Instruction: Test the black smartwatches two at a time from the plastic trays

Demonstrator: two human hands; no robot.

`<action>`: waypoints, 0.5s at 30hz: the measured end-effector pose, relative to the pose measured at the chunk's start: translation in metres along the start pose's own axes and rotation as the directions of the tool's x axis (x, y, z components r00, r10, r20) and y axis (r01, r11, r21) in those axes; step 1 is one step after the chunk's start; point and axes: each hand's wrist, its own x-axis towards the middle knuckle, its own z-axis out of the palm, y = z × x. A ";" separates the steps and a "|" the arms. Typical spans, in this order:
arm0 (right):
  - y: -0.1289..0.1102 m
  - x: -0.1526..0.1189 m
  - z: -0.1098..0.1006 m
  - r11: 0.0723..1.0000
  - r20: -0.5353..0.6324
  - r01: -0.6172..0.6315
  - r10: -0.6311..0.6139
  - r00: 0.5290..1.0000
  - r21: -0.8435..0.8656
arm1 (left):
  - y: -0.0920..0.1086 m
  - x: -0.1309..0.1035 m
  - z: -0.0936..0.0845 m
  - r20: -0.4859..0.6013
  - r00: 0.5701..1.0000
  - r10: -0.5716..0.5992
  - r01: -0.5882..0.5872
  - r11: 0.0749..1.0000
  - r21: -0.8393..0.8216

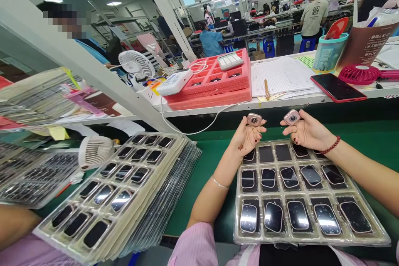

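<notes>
My left hand [247, 139] is closed on a pink smartwatch body [254, 119], raised above the back left of a clear plastic tray [311, 239]. Opposite it, my right hand [311, 131] grips another pink watch body [292, 117] over the tray's back. Both watches show their round sensor sides to the camera. The tray holds rows of dark-screened watches, such as one at the front [297, 215]; two pockets in the back row show no watch. My forearms partly cover the tray's back and right edges.
A tall stack of filled trays [168, 191] stands on the left of the green table [218, 149]. Behind runs a white shelf [280, 95] with red foam [215, 91], papers, a pen, a phone [338, 87] and a pink fan. A white cable hangs down. Another person's arm [15, 224] is at far left.
</notes>
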 end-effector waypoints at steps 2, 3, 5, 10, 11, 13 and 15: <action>0.000 -0.001 0.001 0.998 -0.006 0.011 -0.011 1.000 -0.057 | -0.003 0.001 -0.001 -0.003 0.999 0.039 -0.039 0.997 0.067; 0.001 -0.001 0.003 0.996 -0.003 0.021 -0.021 1.000 -0.086 | -0.005 0.000 -0.001 0.014 0.997 0.072 -0.073 0.990 0.122; 0.004 -0.002 0.007 0.988 0.012 0.060 -0.059 0.998 -0.145 | -0.011 -0.001 0.000 0.060 0.988 0.144 -0.154 0.953 0.260; 0.015 -0.001 0.019 0.898 0.020 0.218 -0.228 0.973 -0.383 | -0.025 -0.005 0.008 0.117 0.954 0.275 -0.293 0.785 0.546; 0.017 -0.001 0.020 0.862 0.024 0.251 -0.269 0.963 -0.440 | -0.026 -0.006 0.009 0.126 0.950 0.287 -0.306 0.760 0.573; 0.020 0.000 0.021 0.781 0.038 0.308 -0.344 0.938 -0.543 | -0.028 -0.007 0.010 0.141 0.944 0.297 -0.320 0.728 0.607; 0.022 0.001 0.021 0.713 0.052 0.336 -0.390 0.920 -0.615 | -0.028 -0.007 0.010 0.153 0.941 0.302 -0.329 0.709 0.624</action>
